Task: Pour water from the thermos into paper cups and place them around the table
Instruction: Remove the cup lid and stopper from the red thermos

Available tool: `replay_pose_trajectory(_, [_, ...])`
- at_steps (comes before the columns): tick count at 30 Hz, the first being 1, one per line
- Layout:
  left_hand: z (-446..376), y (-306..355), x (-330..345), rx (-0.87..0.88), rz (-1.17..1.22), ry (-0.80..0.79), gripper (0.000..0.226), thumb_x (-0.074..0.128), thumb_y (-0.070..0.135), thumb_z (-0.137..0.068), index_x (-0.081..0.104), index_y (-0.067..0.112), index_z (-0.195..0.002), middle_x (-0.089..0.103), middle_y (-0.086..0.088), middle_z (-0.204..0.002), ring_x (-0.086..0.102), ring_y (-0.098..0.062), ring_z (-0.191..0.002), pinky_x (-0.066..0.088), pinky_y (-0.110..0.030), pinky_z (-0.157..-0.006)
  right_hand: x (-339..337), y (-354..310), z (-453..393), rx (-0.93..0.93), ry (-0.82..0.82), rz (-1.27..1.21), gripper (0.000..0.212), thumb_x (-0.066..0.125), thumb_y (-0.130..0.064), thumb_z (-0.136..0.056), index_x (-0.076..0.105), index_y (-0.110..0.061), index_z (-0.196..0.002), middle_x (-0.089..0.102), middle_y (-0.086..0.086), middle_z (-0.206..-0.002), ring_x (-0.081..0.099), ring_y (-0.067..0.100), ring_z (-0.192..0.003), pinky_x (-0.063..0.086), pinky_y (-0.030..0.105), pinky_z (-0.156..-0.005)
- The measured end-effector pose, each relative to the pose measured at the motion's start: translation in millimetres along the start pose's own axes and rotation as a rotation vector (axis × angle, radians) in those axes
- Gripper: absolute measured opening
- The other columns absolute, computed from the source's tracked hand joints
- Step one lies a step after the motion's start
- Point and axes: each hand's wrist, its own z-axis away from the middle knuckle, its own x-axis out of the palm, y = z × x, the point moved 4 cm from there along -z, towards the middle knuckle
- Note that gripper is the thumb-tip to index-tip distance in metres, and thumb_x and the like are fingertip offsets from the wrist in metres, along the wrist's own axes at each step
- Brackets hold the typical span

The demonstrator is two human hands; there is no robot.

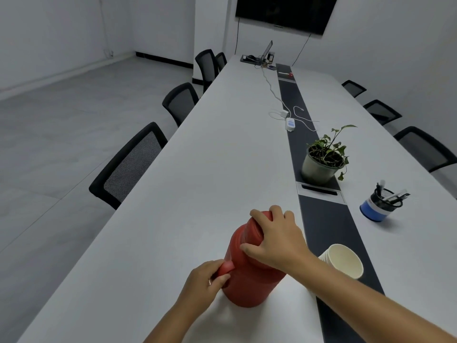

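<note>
Red plastic fills the lower centre of the frame: your thermos [249, 266] stands on the white conference table [197, 169], and both hands are on it. Your right hand [277, 240] is wrapped over the cap, fingers curled tight around it; your left hand [205, 280] pinches the side handle, thumb and fingers closed on it. This looks like the uncapping step, so brace hard with the left, twist only the cap, and keep the body upright so nothing slops. Just right of the thermos, the stack of paper cups [342, 259] lies tipped on the dark centre strip [329, 219], mouth towards you, still unfilled.
</note>
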Motion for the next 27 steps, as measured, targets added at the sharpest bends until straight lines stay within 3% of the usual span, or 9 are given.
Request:
replay_pose_trajectory(6, [-4, 2, -2, -0.007, 0.026, -0.03, 0.009, 0.064, 0.015, -0.083, 0.067, 0.018, -0.091, 0.064, 0.005, -0.078, 0.062, -0.021, -0.077, 0.051, -0.036, -0.079, -18, 16, 2, -0.42, -0.28, 0.14, 0.068, 0.064, -0.05, -0.071, 0.03, -0.042, -0.13, 0.02, -0.003, -0.144, 0.021, 0.022, -0.127, 0.03, 0.033, -0.101])
replay_pose_trajectory(9, [-4, 2, -1, -0.019, 0.056, -0.012, 0.007, 0.065, 0.014, -0.083, 0.067, 0.017, -0.089, 0.065, 0.004, -0.078, 0.062, -0.024, -0.077, 0.051, -0.038, -0.079, -15, 17, 3, -0.35, -0.202, 0.262, 0.075, 0.051, -0.065, -0.072, 0.018, -0.043, -0.135, 0.018, -0.002, -0.149, 0.022, 0.024, -0.131, 0.026, 0.039, -0.104])
replay_pose_trajectory(13, [-3, 4, -2, -0.035, 0.066, 0.0, 0.009, 0.065, 0.014, -0.082, 0.068, 0.015, -0.091, 0.068, -0.003, -0.082, 0.062, -0.025, -0.079, 0.051, -0.039, -0.079, -12, 6, 2, -0.021, -0.074, 0.301, 0.084, 0.044, -0.073, -0.07, 0.016, -0.03, -0.136, 0.039, 0.01, -0.129, 0.047, 0.031, -0.108, 0.034, 0.034, -0.074])
replay_pose_trajectory(15, [-2, 5, -2, -0.041, 0.065, -0.004, 0.007, 0.064, 0.013, -0.083, 0.068, 0.014, -0.089, 0.067, -0.005, -0.08, 0.063, -0.027, -0.079, 0.05, -0.04, -0.079, -16, 6, -4, -0.143, -0.203, 0.288, 0.081, 0.058, -0.059, -0.069, 0.019, -0.031, -0.134, 0.036, 0.009, -0.128, 0.045, 0.03, -0.108, 0.037, 0.032, -0.074])
replay_pose_trajectory(18, [0, 7, -1, -0.033, 0.045, -0.016, 0.004, 0.062, 0.012, -0.084, 0.064, 0.014, -0.081, 0.066, -0.007, -0.075, 0.062, -0.029, -0.076, 0.049, -0.042, -0.077, -30, 12, -5, -0.471, -0.4, 0.39, 0.086, 0.069, -0.036, -0.069, 0.015, -0.038, -0.136, 0.016, 0.003, -0.145, 0.021, 0.03, -0.131, 0.034, 0.042, -0.099])
replay_pose_trajectory(20, [0, 7, 0, -0.033, 0.042, -0.007, 0.008, 0.061, 0.01, -0.083, 0.064, 0.017, -0.08, 0.066, -0.002, -0.072, 0.062, -0.026, -0.074, 0.049, -0.038, -0.076, -32, 17, -4, -0.462, -0.422, 0.474, 0.093, 0.068, -0.046, -0.068, 0.007, -0.041, -0.138, 0.008, 0.003, -0.15, 0.01, 0.032, -0.137, 0.025, 0.049, -0.105])
replay_pose_trajectory(23, [1, 8, 0, -0.038, 0.055, 0.036, 0.022, 0.063, 0.007, -0.082, 0.063, 0.028, -0.076, 0.064, 0.008, -0.07, 0.063, -0.023, -0.074, 0.05, -0.033, -0.074, -26, 12, -8, -0.184, -0.349, 0.349, 0.095, 0.055, -0.069, -0.067, 0.006, -0.033, -0.14, 0.028, 0.01, -0.141, 0.039, 0.033, -0.122, 0.039, 0.04, -0.088])
replay_pose_trajectory(25, [1, 9, 0, -0.044, 0.078, 0.038, 0.029, 0.063, 0.006, -0.082, 0.062, 0.034, -0.077, 0.064, 0.009, -0.071, 0.063, -0.025, -0.075, 0.052, -0.037, -0.075, -20, 7, -8, -0.18, -0.346, 0.352, 0.089, 0.059, -0.062, -0.069, 0.014, -0.028, -0.137, 0.037, 0.012, -0.129, 0.049, 0.032, -0.107, 0.042, 0.035, -0.075])
replay_pose_trajectory(27, [1, 10, -1, -0.043, 0.074, 0.022, 0.032, 0.062, 0.006, -0.082, 0.061, 0.038, -0.079, 0.063, 0.01, -0.072, 0.064, -0.025, -0.076, 0.051, -0.039, -0.076, -28, 2, -5, -0.298, -0.394, 0.346, 0.083, 0.067, -0.042, -0.069, 0.017, -0.031, -0.134, 0.031, 0.01, -0.132, 0.042, 0.031, -0.114, 0.044, 0.036, -0.078])
